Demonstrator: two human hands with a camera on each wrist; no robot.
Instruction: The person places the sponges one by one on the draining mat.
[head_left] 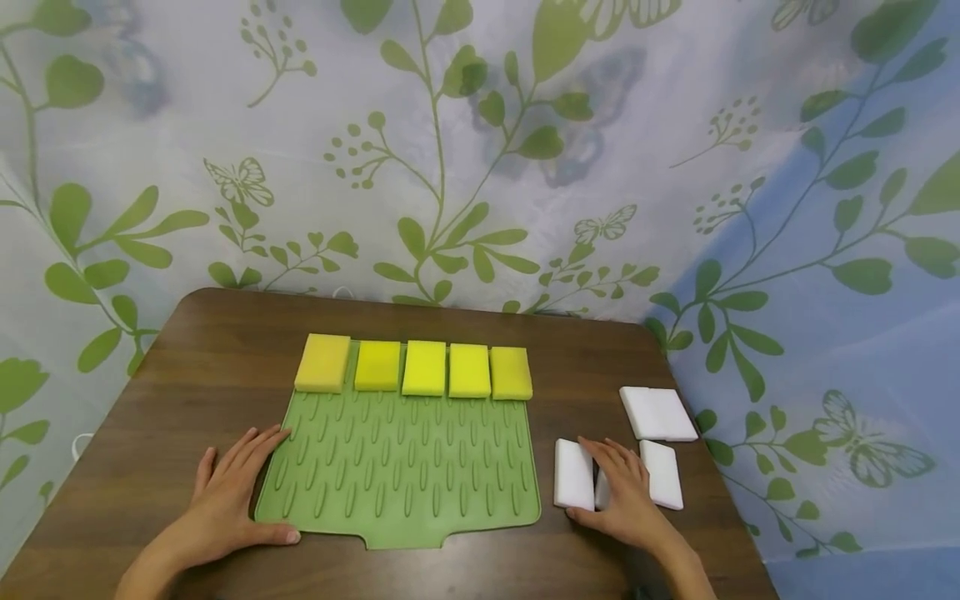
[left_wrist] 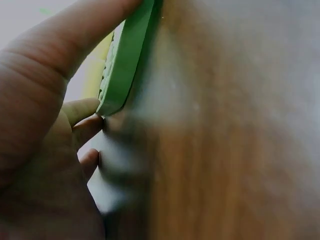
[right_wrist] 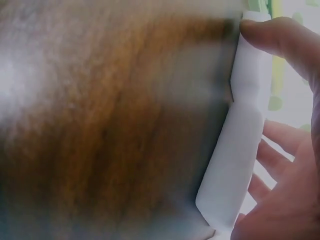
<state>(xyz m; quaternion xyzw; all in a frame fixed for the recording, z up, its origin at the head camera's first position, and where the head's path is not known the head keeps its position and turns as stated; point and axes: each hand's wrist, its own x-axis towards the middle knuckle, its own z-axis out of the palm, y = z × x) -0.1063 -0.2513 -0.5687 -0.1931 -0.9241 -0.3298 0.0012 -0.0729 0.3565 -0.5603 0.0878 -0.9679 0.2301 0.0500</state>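
Observation:
A green ribbed mat (head_left: 405, 467) lies on the table with a row of several yellow sponges (head_left: 424, 368) along its far edge. My left hand (head_left: 228, 496) rests at the mat's left side, fingers spread, thumb by the near-left corner and fingertips at the left edge. In the left wrist view, the mat's raised green edge (left_wrist: 127, 60) lies beside the thumb and fingers. My right hand (head_left: 618, 492) spans a white sponge block (head_left: 573, 473), thumb at its near end and a finger at its far end. Another white block (head_left: 602, 492) is partly hidden under that hand.
Further white blocks (head_left: 662, 473) lie right of the right hand, with more white blocks (head_left: 660, 414) side by side behind them. The brown wooden table (head_left: 585, 367) ends against a leaf-patterned curtain (head_left: 465, 167) at the back and right.

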